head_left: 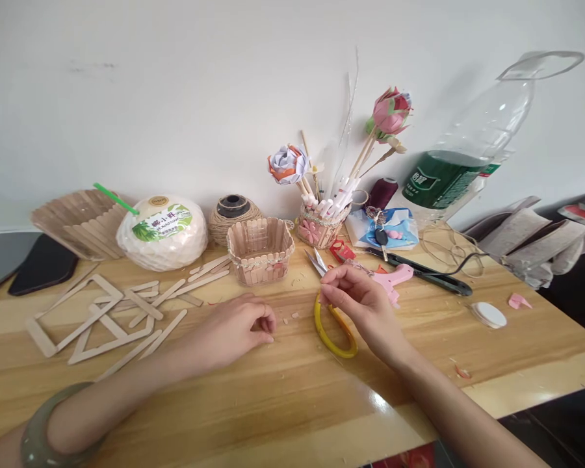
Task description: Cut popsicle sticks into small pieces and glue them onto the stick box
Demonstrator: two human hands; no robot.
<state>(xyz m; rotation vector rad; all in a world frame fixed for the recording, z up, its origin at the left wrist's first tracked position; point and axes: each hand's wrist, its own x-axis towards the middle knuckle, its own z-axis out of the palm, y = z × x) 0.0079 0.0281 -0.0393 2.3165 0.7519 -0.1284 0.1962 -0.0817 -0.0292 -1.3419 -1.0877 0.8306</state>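
The right hand (pixel 358 302) pinches the yellow-handled scissors (pixel 329 318) near the pivot; light, stiff, sharp-tipped, best gripped by the loop. The left hand (pixel 238 328) rests curled, seemingly empty.

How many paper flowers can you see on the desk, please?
2: a white and orange paper flower in the decorated stick holder by the wall, and a taller pink paper flower on sticks right of it. None seems hidden.

We see both forearms bare, no sleeves; our left wrist wears a thick, smooth grey-green stone bangle (pixel 39 429), our right wrist nothing.
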